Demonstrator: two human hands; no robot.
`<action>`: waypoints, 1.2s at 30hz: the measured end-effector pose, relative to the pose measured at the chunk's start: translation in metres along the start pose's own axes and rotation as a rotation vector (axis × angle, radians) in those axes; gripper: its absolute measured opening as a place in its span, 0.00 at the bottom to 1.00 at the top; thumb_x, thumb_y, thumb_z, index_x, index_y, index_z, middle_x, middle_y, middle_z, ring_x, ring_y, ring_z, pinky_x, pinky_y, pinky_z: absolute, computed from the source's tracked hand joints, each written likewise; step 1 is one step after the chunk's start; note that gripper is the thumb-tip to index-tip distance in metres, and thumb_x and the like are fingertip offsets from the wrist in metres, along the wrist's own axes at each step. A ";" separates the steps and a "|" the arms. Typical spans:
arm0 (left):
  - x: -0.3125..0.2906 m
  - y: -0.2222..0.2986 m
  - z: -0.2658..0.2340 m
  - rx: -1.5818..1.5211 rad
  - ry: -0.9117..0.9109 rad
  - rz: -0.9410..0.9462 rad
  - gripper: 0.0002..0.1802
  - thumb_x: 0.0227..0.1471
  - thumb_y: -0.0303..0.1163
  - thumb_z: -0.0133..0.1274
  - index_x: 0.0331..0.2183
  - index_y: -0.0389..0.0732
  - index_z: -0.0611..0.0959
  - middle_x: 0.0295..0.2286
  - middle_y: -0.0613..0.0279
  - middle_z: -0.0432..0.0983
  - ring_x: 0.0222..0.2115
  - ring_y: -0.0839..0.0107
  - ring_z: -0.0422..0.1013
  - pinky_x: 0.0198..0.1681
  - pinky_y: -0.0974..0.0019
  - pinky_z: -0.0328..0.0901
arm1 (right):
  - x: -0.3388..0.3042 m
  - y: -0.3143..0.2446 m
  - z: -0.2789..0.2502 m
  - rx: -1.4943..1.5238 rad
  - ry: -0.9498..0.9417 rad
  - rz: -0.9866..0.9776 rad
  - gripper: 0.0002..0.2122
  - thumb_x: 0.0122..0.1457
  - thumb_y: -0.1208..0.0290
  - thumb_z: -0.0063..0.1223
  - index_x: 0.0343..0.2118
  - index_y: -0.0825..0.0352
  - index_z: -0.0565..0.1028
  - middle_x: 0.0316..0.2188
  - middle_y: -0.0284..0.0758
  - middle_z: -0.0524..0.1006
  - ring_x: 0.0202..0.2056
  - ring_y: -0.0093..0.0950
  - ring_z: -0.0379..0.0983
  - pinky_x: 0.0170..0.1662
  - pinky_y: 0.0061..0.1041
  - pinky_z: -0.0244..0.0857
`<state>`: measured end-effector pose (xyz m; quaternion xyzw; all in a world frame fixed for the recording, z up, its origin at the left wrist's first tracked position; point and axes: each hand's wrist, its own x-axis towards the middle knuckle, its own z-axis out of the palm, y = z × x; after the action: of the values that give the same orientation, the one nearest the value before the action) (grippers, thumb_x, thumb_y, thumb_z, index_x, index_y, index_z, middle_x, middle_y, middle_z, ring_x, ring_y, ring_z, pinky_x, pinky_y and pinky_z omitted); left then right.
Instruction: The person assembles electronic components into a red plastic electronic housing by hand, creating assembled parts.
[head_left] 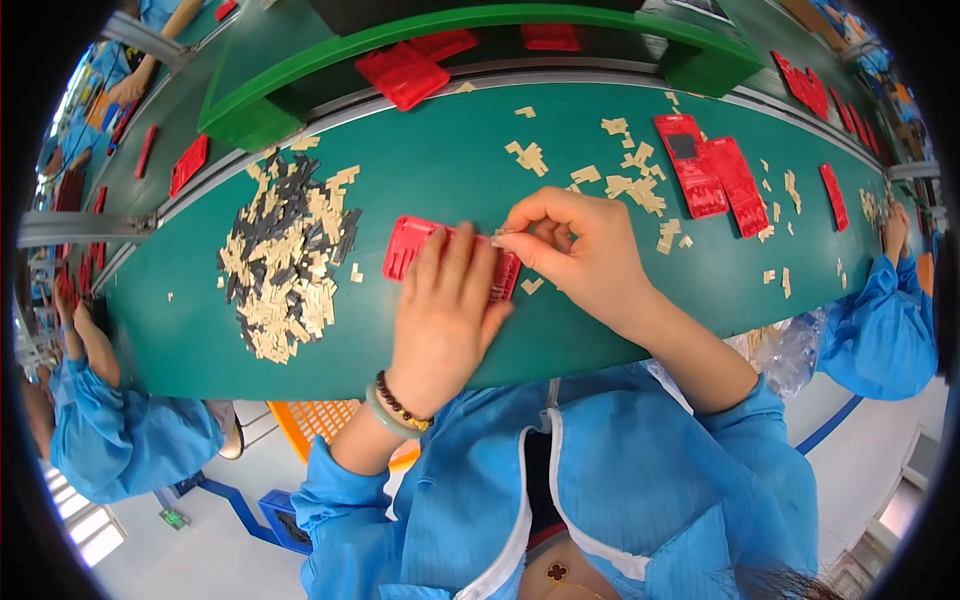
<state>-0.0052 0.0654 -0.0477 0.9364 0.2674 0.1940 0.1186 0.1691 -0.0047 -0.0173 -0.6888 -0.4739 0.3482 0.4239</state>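
A red plastic tray-like part [403, 240] with moulded slots lies on the green tabletop in front of me. My left hand [440, 310] rests across it, palm down, fingers stretched out and slightly blurred, hiding its middle. Over the part's right end, my right hand [580, 250] is closed in a pinch. A small pale piece [498, 236] shows at those fingertips, partly hidden. Left of my left hand spreads a heap of small cream and dark grey flat pieces [290, 260]. A single cream piece [532, 286] lies just below the pinching fingers.
More red parts [735, 185] lie to the right, with loose cream pieces [635, 190] scattered beside them. A green-edged shelf [480, 15] spans the back, with red parts [402, 75] under it. Co-workers in blue sit at left [130, 435] and right [880, 325]. An orange crate [310, 418] stands below the table.
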 end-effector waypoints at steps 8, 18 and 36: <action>0.004 -0.017 -0.009 -0.811 -0.159 -0.043 0.23 0.50 0.30 0.60 0.49 0.37 0.76 0.45 0.52 0.75 0.48 0.60 0.72 0.51 0.60 0.66 | -0.006 0.023 0.023 0.772 0.042 -0.091 0.03 0.57 0.77 0.57 0.30 0.70 0.76 0.30 0.29 0.74 0.29 0.14 0.72 0.31 0.14 0.65; 0.000 -0.012 -0.004 -1.667 -0.193 -0.513 0.09 0.57 0.22 0.52 0.41 0.32 0.79 0.34 0.58 0.80 0.30 0.77 0.75 0.37 0.78 0.69 | -0.010 0.015 0.012 -0.413 0.351 -0.775 0.13 0.43 0.77 0.63 0.35 0.63 0.77 0.30 0.29 0.73 0.25 0.25 0.69 0.26 0.20 0.63; 0.005 -0.021 -0.014 -0.250 0.296 0.575 0.13 0.34 0.29 0.59 0.28 0.35 0.80 0.29 0.55 0.76 0.30 0.62 0.73 0.31 0.61 0.69 | -0.011 0.012 -0.005 0.042 -0.188 -0.411 0.11 0.45 0.76 0.66 0.28 0.65 0.72 0.32 0.30 0.71 0.31 0.23 0.69 0.31 0.22 0.64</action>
<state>-0.0168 0.0876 -0.0408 0.9134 -0.0187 0.3844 0.1327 0.1747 -0.0187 -0.0255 -0.5331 -0.6344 0.3271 0.4542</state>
